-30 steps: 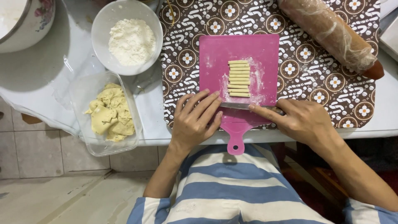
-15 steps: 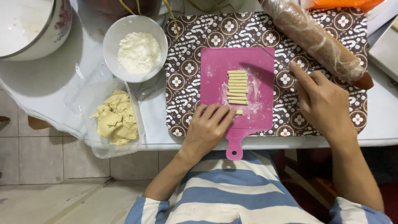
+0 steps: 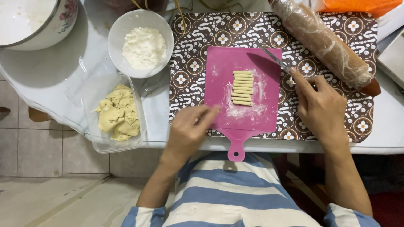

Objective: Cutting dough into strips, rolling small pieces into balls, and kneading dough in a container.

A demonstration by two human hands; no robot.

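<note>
**Dough sticks on the pink board, a hand at either side**

Head view: the right hand (image 3: 322, 107) grips a thin knife (image 3: 275, 58), blade angled over the pink cutting board (image 3: 223, 113). The left hand (image 3: 189, 130), fingers loosely curled and holding nothing, touches the board's near left edge. Between both hands lies the stack of dough sticks (image 3: 243, 88).

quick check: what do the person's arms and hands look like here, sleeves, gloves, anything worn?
Both hands are bare: no gloves, rings or watch show on the left hand or the right hand. Forearms are uncovered. Short sleeves with blue and white stripes, matching the shirt, end near the elbows at the frame's bottom.
</note>
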